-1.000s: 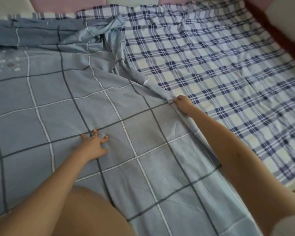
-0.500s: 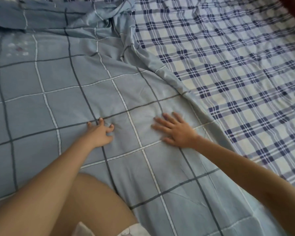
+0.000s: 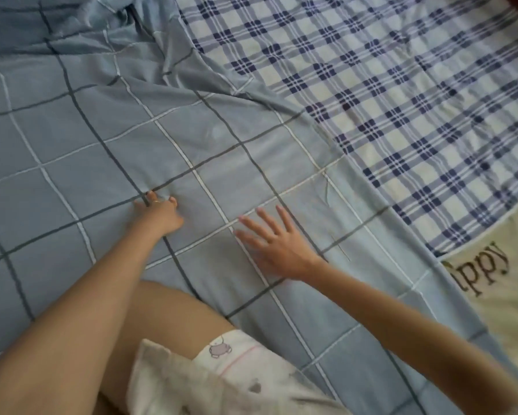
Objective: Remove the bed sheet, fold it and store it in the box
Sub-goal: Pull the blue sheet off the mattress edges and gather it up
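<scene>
Sheet (image 3: 102,160) under left hand (image 3: 159,215), right hand (image 3: 278,244), plaid cloth (image 3: 401,100) beyond edge

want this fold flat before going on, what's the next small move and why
Probably slide the flat right hand outward toward the edge of the blue sheet, with the left hand pinning the cloth: wrinkles show near that edge, beside the plaid sheet.
</scene>
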The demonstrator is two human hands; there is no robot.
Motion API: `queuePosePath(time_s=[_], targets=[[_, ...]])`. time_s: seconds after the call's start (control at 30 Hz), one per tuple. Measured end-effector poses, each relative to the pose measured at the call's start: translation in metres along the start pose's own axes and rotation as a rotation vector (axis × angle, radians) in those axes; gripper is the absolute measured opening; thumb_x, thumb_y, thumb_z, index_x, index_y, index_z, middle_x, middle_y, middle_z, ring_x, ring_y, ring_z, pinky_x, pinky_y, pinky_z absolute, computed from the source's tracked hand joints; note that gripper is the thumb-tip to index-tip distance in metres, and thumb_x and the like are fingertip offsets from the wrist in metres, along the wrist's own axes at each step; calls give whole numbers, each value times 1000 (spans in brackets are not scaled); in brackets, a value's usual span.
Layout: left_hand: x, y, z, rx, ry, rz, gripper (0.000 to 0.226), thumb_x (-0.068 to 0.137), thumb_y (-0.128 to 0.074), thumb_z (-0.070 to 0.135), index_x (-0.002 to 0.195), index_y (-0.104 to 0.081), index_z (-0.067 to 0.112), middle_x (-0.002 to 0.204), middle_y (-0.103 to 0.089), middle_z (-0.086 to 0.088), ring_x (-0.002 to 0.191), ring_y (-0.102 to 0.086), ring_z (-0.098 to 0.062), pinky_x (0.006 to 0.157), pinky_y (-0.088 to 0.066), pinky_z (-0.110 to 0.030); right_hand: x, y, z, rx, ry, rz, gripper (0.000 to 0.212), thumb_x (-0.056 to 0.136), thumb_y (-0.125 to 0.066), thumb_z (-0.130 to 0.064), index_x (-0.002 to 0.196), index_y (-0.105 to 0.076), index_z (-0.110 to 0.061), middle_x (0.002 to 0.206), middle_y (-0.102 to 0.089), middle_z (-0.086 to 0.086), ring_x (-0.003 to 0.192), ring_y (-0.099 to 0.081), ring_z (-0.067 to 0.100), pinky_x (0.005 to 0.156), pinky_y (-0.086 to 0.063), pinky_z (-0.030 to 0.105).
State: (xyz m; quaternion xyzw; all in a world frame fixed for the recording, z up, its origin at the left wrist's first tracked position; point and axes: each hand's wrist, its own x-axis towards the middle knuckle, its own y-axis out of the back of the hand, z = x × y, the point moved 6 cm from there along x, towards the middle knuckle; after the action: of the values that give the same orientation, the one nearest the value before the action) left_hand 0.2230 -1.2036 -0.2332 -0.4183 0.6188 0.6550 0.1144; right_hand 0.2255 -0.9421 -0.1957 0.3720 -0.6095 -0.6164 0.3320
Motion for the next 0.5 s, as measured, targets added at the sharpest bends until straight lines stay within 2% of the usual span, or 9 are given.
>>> queuePosePath(time_s=[0.07, 0.13, 0.2, 0.27, 0.33, 0.37, 0.4, 0.43, 0.5], targets=[[-3, -3, 13, -8, 78, -21, 68, 94, -41, 40, 150, -15, 11, 155, 1, -24, 142, -3, -43, 112, -15, -60, -49, -27, 0, 68, -63, -167, 56, 92, -35, -49, 145, -30, -34, 153, -32, -5, 139, -29, 32, 109, -17, 64], [-10, -11, 58, -19, 38, -3, 77, 91, -44, 43, 148, -14, 1, 154, 0, -26, 142, -2, -42, 113, -16, -58, -95, -33, 53, 124, -313, -164, 57, 95, -19, -61, 146, -29, -37, 153, -30, -8, 140, -29, 32, 111, -12, 63], [-28, -11, 108, -38, -59, 40, 81, 90, -47, 44, 146, -14, -5, 153, -5, -29, 141, -7, -43, 114, -15, -52, -130, -29, 123, 143, -664, -156, 62, 94, -12, -65, 149, -19, -37, 157, -17, -9, 145, -15, 30, 112, 1, 61], [-57, -13, 169, -31, -221, 54, 79, 90, -47, 43, 145, -18, -5, 152, -10, -29, 141, -9, -42, 116, -14, -47, -170, -8, 181, 187, -1076, -109, 59, 99, -24, -51, 151, -14, -27, 159, -11, -1, 146, -5, 30, 112, 6, 61], [-84, -20, 218, -48, -386, 49, 70, 92, -46, 44, 145, -26, 2, 152, -13, -27, 141, -11, -39, 117, -15, -42, -192, 13, 186, 151, -1219, -5, 58, 99, -32, -38, 150, -19, -13, 158, -16, 10, 146, -9, 32, 115, -2, 58], [-100, -25, 239, -63, -455, 40, 65, 92, -46, 43, 145, -29, 8, 153, -13, -25, 141, -11, -39, 116, -15, -40, -195, 19, 171, 115, -1138, 73, 57, 98, -33, -35, 148, -22, -11, 156, -20, 13, 145, -12, 32, 115, -7, 58], [-112, -30, 255, -82, -516, 40, 61, 92, -47, 41, 144, -31, 13, 154, -11, -23, 142, -9, -39, 117, -14, -41, -194, 21, 145, 121, -951, 118, 57, 96, -34, -35, 147, -24, -13, 155, -24, 14, 144, -15, 33, 114, -11, 59], [-122, -38, 269, -91, -570, 35, 59, 92, -48, 39, 144, -32, 17, 155, -7, -19, 142, -5, -39, 117, -13, -43, -195, 17, 108, 139, -687, 95, 58, 94, -36, -37, 147, -25, -16, 154, -26, 12, 143, -17, 34, 112, -13, 62], [-133, -52, 281, -76, -630, -27, 61, 91, -49, 37, 147, -27, 25, 158, 1, -13, 143, 2, -39, 115, -14, -51, -212, -4, 42, 103, -155, -91, 59, 92, -38, -44, 148, -25, -27, 155, -26, 2, 143, -18, 32, 111, -8, 64]])
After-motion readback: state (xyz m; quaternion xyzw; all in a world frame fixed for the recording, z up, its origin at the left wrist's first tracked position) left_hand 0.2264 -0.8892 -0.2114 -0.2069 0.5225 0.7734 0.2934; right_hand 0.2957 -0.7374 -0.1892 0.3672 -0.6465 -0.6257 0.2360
